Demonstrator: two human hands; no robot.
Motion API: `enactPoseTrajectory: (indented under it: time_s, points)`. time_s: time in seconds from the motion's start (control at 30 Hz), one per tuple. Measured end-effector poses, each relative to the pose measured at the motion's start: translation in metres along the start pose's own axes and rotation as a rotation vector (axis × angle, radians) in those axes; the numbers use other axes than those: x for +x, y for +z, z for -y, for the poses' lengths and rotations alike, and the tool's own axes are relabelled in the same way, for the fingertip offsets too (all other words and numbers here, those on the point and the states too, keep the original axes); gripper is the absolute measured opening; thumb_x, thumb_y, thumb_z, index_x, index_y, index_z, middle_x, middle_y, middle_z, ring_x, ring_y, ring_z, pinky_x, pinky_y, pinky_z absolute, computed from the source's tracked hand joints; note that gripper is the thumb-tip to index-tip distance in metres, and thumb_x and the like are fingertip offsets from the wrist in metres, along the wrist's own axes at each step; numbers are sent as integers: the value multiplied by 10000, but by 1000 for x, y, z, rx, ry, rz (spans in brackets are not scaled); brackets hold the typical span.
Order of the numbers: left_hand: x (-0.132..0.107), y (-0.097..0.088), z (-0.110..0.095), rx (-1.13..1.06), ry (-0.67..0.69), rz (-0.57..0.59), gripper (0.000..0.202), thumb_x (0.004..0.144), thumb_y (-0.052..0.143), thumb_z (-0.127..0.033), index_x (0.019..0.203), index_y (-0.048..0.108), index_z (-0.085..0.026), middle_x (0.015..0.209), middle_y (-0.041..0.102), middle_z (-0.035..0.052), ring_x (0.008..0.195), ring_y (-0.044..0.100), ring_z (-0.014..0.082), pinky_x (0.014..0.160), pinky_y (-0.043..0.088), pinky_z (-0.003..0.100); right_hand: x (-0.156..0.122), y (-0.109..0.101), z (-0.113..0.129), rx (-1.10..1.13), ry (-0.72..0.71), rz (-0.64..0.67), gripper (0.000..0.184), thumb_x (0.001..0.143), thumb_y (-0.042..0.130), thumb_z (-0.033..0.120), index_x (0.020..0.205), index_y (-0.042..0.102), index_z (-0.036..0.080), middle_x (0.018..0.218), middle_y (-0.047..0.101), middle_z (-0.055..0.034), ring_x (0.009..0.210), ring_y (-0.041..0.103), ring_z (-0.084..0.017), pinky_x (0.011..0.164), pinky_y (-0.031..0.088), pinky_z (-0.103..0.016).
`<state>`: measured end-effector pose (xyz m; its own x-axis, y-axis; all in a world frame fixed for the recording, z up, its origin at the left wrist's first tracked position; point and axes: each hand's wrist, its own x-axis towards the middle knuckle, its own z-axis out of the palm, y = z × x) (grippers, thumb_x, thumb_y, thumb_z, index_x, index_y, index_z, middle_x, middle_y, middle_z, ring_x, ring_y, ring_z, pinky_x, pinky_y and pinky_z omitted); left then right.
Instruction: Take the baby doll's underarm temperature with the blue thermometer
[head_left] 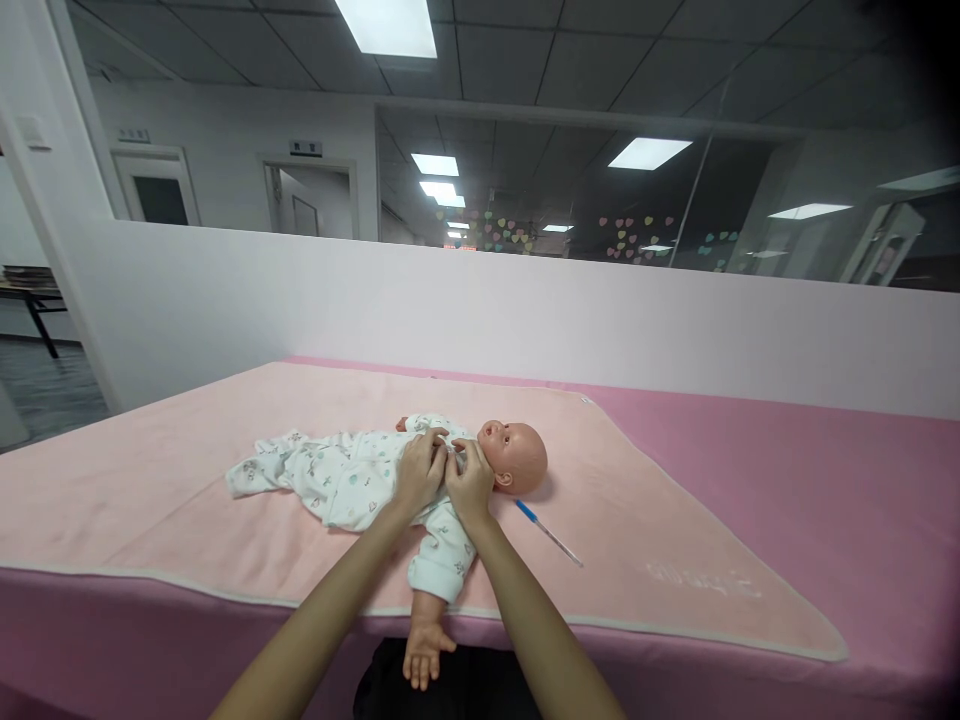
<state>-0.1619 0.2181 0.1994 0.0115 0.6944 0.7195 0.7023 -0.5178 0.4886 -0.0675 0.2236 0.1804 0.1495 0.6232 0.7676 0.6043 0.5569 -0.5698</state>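
Observation:
A baby doll (520,455) lies on its back across the table, head to the right and legs to the left. It wears a white patterned romper (352,475). At the doll's upper chest, just below its chin, my left hand (420,472) and my right hand (470,484) meet with bent fingers, pinching the front of the romper near the collar. The exact spot between the fingertips is partly hidden. One doll arm (442,560) stretches toward me, its hand hanging past the table's near edge.
Right of the doll's shoulder lies a thin clear stick with a blue end (550,532), resembling a thermometer. A pale peach blanket (637,540) spreads beneath everything, over a pink table cover (825,480). Behind stands a low white wall (525,310) with glass above it.

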Motion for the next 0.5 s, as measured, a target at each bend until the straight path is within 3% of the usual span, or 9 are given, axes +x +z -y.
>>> enactPoseTrajectory:
  time_s: [0.2, 0.37, 0.5]
  points:
    - [1, 0, 1, -90, -40, -63, 264, 800, 321, -238, 1025, 450, -188, 891, 561, 27, 791, 526, 143, 711, 403, 281, 0, 2, -2, 15, -21, -23, 213, 701, 408, 115, 841, 553, 183, 812, 591, -17, 764, 527, -130, 696, 388, -222]
    - [0, 3, 2, -63, -23, -64, 220, 801, 319, -210, 949, 481, -200, 839, 572, 9, 781, 512, 139, 715, 396, 272, 1, 4, -4, -16, -21, -26, 187, 726, 408, 150, 825, 562, 186, 790, 586, -21, 756, 526, -133, 691, 392, -225]
    - [1, 3, 3, -105, -44, -52, 229, 802, 333, -211, 996, 456, -209, 846, 579, 0, 789, 520, 134, 720, 398, 267, 1, 5, -6, -30, -18, -25, 188, 762, 393, 197, 823, 570, 178, 790, 588, -31, 748, 531, -133, 681, 398, -222]
